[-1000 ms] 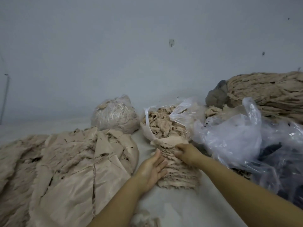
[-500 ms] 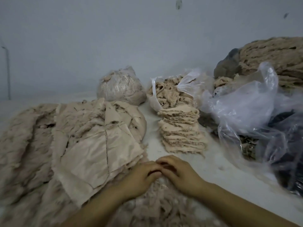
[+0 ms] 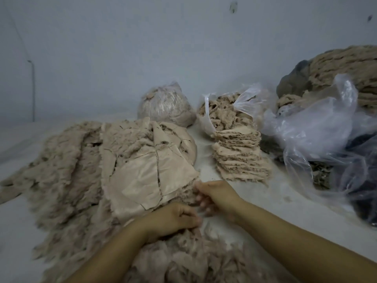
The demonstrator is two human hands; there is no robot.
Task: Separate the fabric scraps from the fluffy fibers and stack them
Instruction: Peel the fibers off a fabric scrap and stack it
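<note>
A leaning stack of beige fabric scraps [image 3: 238, 158] stands on the white surface right of centre. Left of it lies a heap of larger beige pieces [image 3: 146, 168] with smooth backing, on top of long fluffy fibers [image 3: 61, 180]. More fluffy material [image 3: 193, 262] fills the near edge between my arms. My left hand [image 3: 173, 219] has its fingers curled round a tuft of this fluff. Just above it, my right hand [image 3: 216, 197] sits with bent, motion-blurred fingers pinching the same fluffy piece at the heap's near corner.
A tied bag of fibers [image 3: 165, 105] and an open bag of scraps [image 3: 222, 113] stand behind the stack. Crumpled clear plastic [image 3: 316, 127], a dark bag [image 3: 363, 180] and a big beige roll [image 3: 346, 74] crowd the right. The wall [image 3: 142, 48] is close behind.
Both hands left the stack of scraps and came back to the near fluffy pile. From touching together they have drawn slightly apart, the right hand moving up toward the heap's corner.
</note>
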